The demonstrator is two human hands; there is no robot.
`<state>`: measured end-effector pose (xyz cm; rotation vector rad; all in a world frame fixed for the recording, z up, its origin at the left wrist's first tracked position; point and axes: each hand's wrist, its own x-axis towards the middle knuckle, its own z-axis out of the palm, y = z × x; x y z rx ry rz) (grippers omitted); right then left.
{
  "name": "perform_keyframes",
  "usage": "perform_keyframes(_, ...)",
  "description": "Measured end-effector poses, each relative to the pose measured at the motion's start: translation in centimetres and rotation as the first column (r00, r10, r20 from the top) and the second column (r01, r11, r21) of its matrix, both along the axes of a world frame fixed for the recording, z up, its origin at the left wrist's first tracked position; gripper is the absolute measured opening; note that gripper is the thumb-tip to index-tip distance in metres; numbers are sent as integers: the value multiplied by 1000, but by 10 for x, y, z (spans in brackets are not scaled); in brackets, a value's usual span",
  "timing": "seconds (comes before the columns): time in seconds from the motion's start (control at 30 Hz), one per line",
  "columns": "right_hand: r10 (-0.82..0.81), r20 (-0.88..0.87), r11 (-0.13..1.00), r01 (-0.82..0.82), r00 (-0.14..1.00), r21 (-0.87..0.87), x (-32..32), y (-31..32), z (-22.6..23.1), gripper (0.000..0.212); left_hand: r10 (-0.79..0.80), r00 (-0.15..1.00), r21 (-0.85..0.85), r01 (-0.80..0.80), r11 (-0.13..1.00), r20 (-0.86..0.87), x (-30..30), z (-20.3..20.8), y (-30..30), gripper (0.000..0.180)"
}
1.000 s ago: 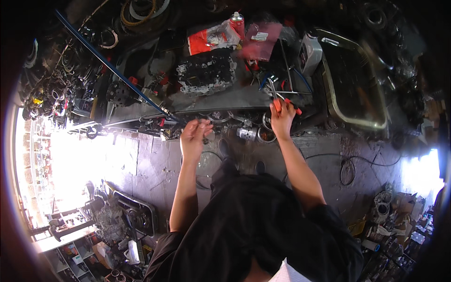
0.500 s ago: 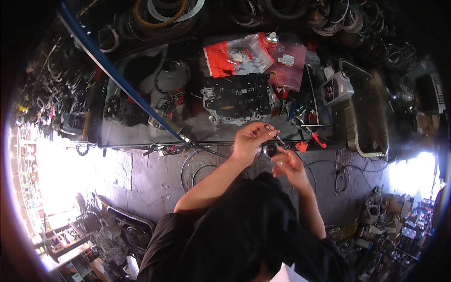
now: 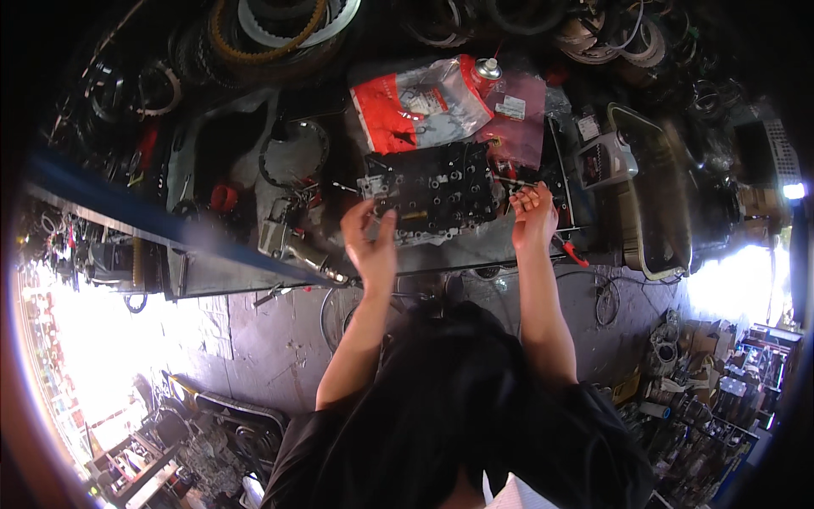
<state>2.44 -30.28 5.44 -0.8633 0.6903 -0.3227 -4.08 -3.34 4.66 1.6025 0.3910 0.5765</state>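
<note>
A black and silver valve body, its face full of round holes and bolts, lies flat on the workbench in front of me. My left hand is at its near left corner, fingers and thumb apart with nothing seen between them. Just beyond the right edge of that part is my right hand, its fingers curled together. A slim metal rod-like tool sticks out leftward from those fingertips; its exact kind is too small to make out.
Behind the valve body lie a red and white plastic bag and a spray can. A grey bottle and a deep tray stand right. Red-handled pliers rest at the bench edge. A blue bar slants across the left.
My hands, close together in front of the bench before, have parted and reached forward over it. The left went left, the right went toward the right side of the valve body.
</note>
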Motion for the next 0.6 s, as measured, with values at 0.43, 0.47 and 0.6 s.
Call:
perform_keyframes(0.43, 128, -144, 982, -146, 981, -117, 43, 14, -57, 16, -215, 894, -438, 24, 899, -394, 46, -25, 14, 63)
perform_keyframes(0.47, 173, -142, 976, -189, 975, -105, 43, 16, -56, 16, -221, 906, -438, 45, 898, -361, 49, -23, 13, 61)
perform_keyframes(0.6, 224, -150, 974, -228, 963, -10, 41, 22, -51, 13, -293, 890, -464, 107, 879, -349, 57, -19, 13, 61)
